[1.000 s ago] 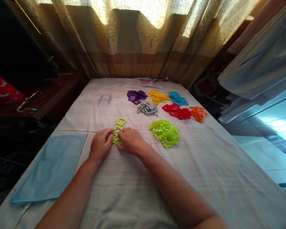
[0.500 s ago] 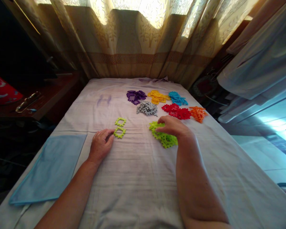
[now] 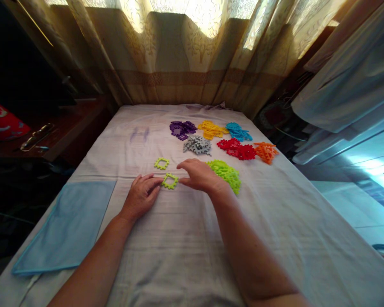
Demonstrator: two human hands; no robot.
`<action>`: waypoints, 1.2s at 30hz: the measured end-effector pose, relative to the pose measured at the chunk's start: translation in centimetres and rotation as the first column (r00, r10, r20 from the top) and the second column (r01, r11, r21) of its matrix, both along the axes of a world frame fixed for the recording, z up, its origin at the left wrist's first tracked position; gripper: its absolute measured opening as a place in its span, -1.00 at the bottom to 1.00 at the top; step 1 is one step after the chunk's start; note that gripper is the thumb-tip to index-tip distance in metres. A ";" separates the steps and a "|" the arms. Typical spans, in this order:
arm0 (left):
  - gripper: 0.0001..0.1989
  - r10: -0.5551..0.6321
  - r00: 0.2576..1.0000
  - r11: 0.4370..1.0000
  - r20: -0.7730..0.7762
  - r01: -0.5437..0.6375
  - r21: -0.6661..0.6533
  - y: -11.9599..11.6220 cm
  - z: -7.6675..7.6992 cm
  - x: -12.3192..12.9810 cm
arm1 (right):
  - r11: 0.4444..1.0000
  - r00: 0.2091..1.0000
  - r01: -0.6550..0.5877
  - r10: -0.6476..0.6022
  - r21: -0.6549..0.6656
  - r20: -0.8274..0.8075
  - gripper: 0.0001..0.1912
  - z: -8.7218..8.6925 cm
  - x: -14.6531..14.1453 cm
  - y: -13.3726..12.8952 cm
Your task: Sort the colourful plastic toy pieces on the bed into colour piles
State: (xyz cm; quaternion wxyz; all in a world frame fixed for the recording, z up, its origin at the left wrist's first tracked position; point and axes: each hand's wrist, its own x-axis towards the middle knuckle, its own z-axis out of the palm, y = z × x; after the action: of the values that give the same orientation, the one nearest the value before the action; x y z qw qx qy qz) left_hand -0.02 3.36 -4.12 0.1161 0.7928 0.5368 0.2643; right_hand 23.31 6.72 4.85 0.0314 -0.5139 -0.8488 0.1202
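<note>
My left hand [image 3: 141, 195] is near the middle of the bed-like surface, its fingertips at the left edge of a lime-green square frame piece [image 3: 170, 186] with notched edges. The fingers seem to hold that edge, though the grip is partly hidden. Just beyond lies a second lime-green square frame piece [image 3: 161, 167], apart from the first. Close to the held piece's right side, my right hand [image 3: 199, 175] hovers with thumb and fingers apart, nothing between them. Behind its wrist is a heap of lime-green pieces [image 3: 227, 172], partly covered by the hand.
Farther back are heaps of purple [image 3: 182, 129], grey [image 3: 197, 145], yellow [image 3: 211, 129], blue [image 3: 238, 131], red [image 3: 237, 149] and orange pieces [image 3: 265, 152]. A light-blue cloth [image 3: 67, 226] lies at left on the white sheet [image 3: 179, 256]. A curtain [image 3: 179, 64] hangs behind.
My right hand has moved left from the lime-green heap towards the frame pieces. My left hand and the nearer frame piece have shifted right, slightly towards me, away from the second piece.
</note>
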 end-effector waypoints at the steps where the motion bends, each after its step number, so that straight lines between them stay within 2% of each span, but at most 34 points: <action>1: -0.68 -0.005 1.000 1.000 0.002 0.005 0.001 0.0 0.0 0.0 | 0.999 0.998 -0.053 0.053 0.002 0.016 -0.54 -0.5 -1.0 -0.2; 3: -0.67 -0.002 1.000 1.000 0.004 0.002 0.004 0.1 0.0 0.0 | 0.994 0.992 -0.113 0.113 0.002 0.059 -0.54 -1.3 -2.7 -0.6; 6: -0.67 0.023 1.000 1.000 0.006 -0.023 0.017 0.2 0.0 -0.1 | 0.994 0.990 -0.111 0.110 0.002 0.082 -0.61 -2.1 -4.1 -1.0; 10: -0.68 0.085 0.996 0.995 0.022 -0.086 0.048 0.3 -0.2 -0.2 | 0.995 0.993 -0.090 0.092 -0.030 0.080 -0.61 -1.7 -3.7 -1.1; 14: -0.69 0.114 0.993 0.992 0.019 -0.115 0.043 0.4 -0.4 -0.4 | 0.999 0.999 -0.010 0.011 -0.049 0.039 -0.54 0.0 -0.5 -0.5; 18: -0.69 0.114 0.993 0.992 0.018 -0.115 0.044 0.4 -0.5 -0.4 | 0.970 0.972 0.233 -0.231 -0.071 0.039 -0.47 1.7 4.3 0.2; 21: -0.68 0.116 0.993 0.992 0.015 -0.116 0.052 0.4 -0.4 -0.4 | 0.922 0.932 0.363 -0.356 -0.132 0.074 -0.46 1.9 7.6 0.5; 26: -0.68 0.113 0.994 0.992 0.016 -0.113 0.059 0.5 -0.4 -0.3 | 0.897 0.915 0.404 -0.394 -0.179 0.092 -0.45 1.4 10.1 0.4; 29: -0.69 0.115 0.993 0.991 0.023 -0.116 0.062 0.4 -0.5 -0.3 | 0.916 0.924 0.382 -0.377 -0.122 0.066 -0.53 1.6 9.6 0.5; 31: -0.69 0.121 0.992 0.991 0.029 -0.123 0.059 0.4 -0.4 -0.3 | 0.935 0.936 0.352 -0.351 -0.046 0.033 -0.60 1.7 8.1 0.7; 33: -0.70 0.136 0.990 0.989 0.036 -0.138 0.062 0.4 -0.3 -0.3 | 0.954 0.954 0.298 -0.298 0.037 -0.016 -0.64 1.4 5.8 0.8; 36: -0.71 0.173 0.984 0.981 0.040 -0.176 0.080 0.5 -0.2 -0.4 | 0.976 0.982 0.167 -0.151 0.141 -0.117 -0.62 -0.4 1.4 0.9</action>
State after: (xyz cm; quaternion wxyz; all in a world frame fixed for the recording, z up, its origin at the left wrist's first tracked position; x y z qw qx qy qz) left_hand -0.42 3.83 -4.28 0.0680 0.7423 0.5908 0.3088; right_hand 24.72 7.60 4.45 0.1244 -0.5692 -0.8088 0.0804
